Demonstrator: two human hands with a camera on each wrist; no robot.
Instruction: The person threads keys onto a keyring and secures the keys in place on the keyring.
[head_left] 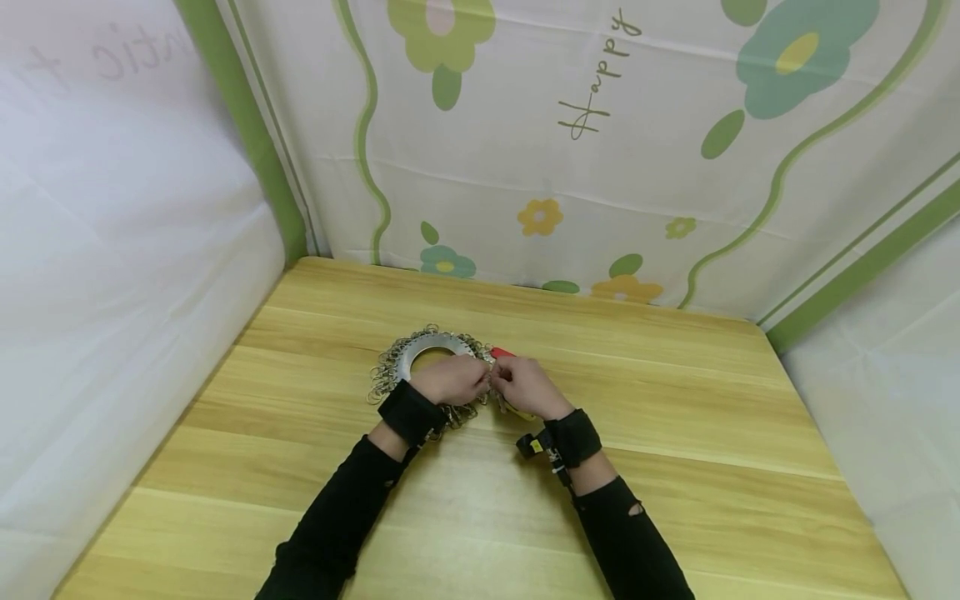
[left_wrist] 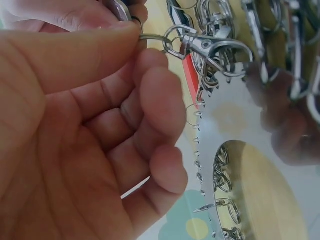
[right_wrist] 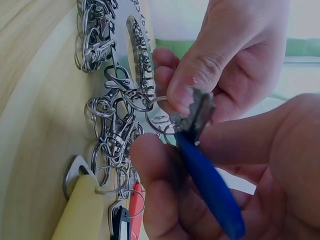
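Observation:
A flat silver metal ring (head_left: 408, 357), its edge hung with swivel clasps (left_wrist: 212, 47) and key rings, lies on the table. The left hand (head_left: 452, 379) reaches over it. Its thumb and index finger pinch a small split ring (left_wrist: 155, 38) linked to one clasp. Close beside it, the right hand (head_left: 531, 387) holds a small blue-handled piece (right_wrist: 210, 185) with a metal end, between thumb and fingers. That metal end is up against the split ring; whether they are linked cannot be told. The blue piece is hidden by the hand in the head view.
A yellow-handled metal piece (right_wrist: 80, 207) and a red piece (right_wrist: 136, 205) lie by the right hand, near loose rings. The wooden table (head_left: 637, 517) meets a flower-printed cloth (head_left: 480, 167) at the back, with white cloth walls (head_left: 112, 292) at the sides.

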